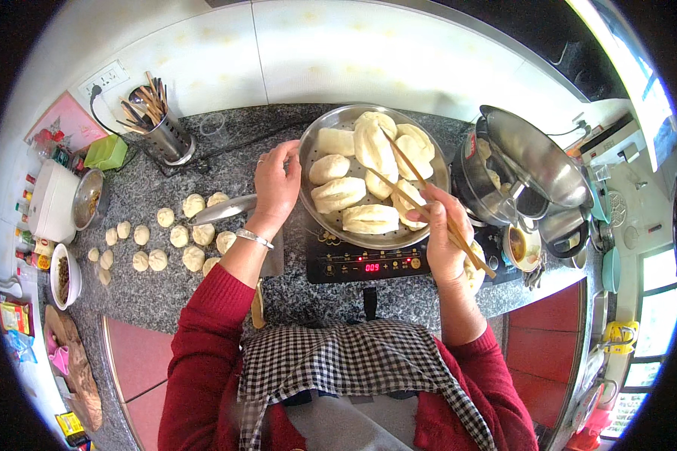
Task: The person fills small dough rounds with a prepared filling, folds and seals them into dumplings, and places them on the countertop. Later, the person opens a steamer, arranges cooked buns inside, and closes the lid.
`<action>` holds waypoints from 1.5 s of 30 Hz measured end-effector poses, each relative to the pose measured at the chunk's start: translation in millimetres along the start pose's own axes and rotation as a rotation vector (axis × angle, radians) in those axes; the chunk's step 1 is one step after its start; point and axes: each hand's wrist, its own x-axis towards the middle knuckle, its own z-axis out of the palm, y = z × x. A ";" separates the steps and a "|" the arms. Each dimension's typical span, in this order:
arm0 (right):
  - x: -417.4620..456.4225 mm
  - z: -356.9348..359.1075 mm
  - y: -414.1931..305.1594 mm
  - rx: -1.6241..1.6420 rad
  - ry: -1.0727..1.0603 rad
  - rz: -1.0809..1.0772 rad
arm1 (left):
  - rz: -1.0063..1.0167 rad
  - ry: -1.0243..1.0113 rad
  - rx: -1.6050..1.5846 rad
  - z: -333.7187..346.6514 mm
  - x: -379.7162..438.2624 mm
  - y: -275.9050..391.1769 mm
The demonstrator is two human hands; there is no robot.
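Note:
My right hand (448, 239) holds a pair of wooden chopsticks (412, 202). Their tips lie on either side of an elongated pale roll (374, 147) at the top of the pile. Several more rolls and buns (338, 193) rest on a round, perforated metal steamer tray (366, 243). My left hand (278, 179) is at the tray's left rim, fingers bent; whether it grips the rim is unclear. A metal handle (223, 209) passes behind my left wrist, its far end hidden. Beneath the tray is a black induction cooker (338, 270) with a lit display.
Rows of small round dough buns (193, 258) cover the counter's left. A steel utensil holder (172, 141) stands by the wall, and a white bowl of filling (65, 276) sits far left. To the right are a dark pot (474, 175), a large metal lid (541, 152) and a sauce bowl (522, 248).

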 end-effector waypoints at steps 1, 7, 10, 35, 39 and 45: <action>2.2 -0.3 -4.8 -0.049 -0.071 0.006 | -0.011 -0.003 -0.014 1.1 0.7 1.7; 23.5 -15.7 -41.2 -0.038 -0.098 0.223 | 0.073 -0.054 -0.009 -0.4 -1.4 15.1; 38.8 -25.8 -36.5 0.030 0.029 0.204 | 0.052 -0.127 0.008 -4.7 -0.9 19.9; 152.1 16.1 75.4 0.609 0.511 0.595 | 0.306 -0.325 -0.033 32.3 19.7 39.4; 126.2 26.6 32.7 0.538 0.341 0.396 | 0.296 -0.285 -0.033 27.5 16.7 42.5; 91.1 -2.8 9.5 0.224 0.106 0.296 | 0.268 -0.315 -0.033 30.2 26.6 49.4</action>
